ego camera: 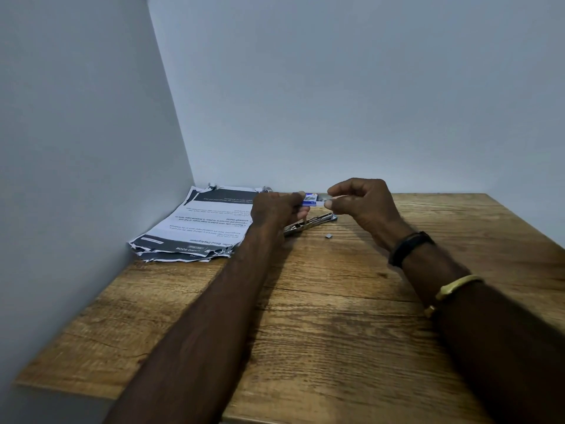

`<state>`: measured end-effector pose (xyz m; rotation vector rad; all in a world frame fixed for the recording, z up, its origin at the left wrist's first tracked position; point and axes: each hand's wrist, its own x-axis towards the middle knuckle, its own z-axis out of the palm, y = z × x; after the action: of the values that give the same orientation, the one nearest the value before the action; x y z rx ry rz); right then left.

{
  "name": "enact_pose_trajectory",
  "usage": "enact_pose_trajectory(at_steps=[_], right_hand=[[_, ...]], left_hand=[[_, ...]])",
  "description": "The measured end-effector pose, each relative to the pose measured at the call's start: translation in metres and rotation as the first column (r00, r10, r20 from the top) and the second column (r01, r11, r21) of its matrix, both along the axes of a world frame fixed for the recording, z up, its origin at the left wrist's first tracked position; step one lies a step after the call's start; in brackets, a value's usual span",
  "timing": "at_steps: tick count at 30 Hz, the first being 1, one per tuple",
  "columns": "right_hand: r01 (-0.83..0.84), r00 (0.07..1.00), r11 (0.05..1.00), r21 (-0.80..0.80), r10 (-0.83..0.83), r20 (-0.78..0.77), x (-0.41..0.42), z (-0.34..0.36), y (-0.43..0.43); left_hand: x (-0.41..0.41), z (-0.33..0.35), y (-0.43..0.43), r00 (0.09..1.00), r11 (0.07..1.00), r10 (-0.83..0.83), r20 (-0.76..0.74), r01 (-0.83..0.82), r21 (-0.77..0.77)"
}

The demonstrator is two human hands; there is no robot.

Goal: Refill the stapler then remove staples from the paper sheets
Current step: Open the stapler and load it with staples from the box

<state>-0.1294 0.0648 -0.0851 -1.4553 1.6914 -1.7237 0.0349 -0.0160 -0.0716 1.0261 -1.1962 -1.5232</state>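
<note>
We see the left hand [276,209] pinching a small blue staple box [311,199], right hand [365,205] pinching its end, open stapler [308,223] just below on the worktop [336,316], paper sheets [198,228] by the far left corner.

Paper sheets [198,221] are stacked in the back left corner of the table [336,316], right up against both walls. My left hand [275,209] is just right of them, my right hand [363,203] further right, and the staple box [311,199] sits between the two, above the table. The stapler [308,223] lies on the table under my hands. A small staple piece [328,236] lies just in front of it, near its right end.
</note>
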Motion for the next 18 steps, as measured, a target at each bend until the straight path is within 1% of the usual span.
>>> enact_pose_trajectory(at_steps=[9, 12, 15, 18], right_hand=[[-0.013, 0.992, 1.0, 0.018, 0.015, -0.123, 0.0029, 0.0009, -0.0005], [-0.002, 0.983, 1.0, 0.002, 0.003, -0.182, 0.0023, -0.0001, 0.0], [0.005, 0.97, 1.0, -0.027, -0.011, -0.245, 0.0013, 0.0003, 0.0], [-0.003, 0.968, 1.0, -0.024, -0.003, -0.249, 0.0024, 0.0012, 0.0002]], left_hand=[[0.002, -0.0024, -0.0013, 1.0, 0.999, -0.018, 0.004, 0.018, -0.034], [0.0027, -0.0035, -0.0011, 0.999, 0.998, -0.033, 0.005, 0.033, -0.051], [0.003, -0.0035, 0.0005, 0.999, 0.997, -0.047, -0.024, 0.046, -0.057], [0.0028, -0.0029, 0.0031, 0.997, 0.995, -0.076, -0.026, 0.074, -0.07]])
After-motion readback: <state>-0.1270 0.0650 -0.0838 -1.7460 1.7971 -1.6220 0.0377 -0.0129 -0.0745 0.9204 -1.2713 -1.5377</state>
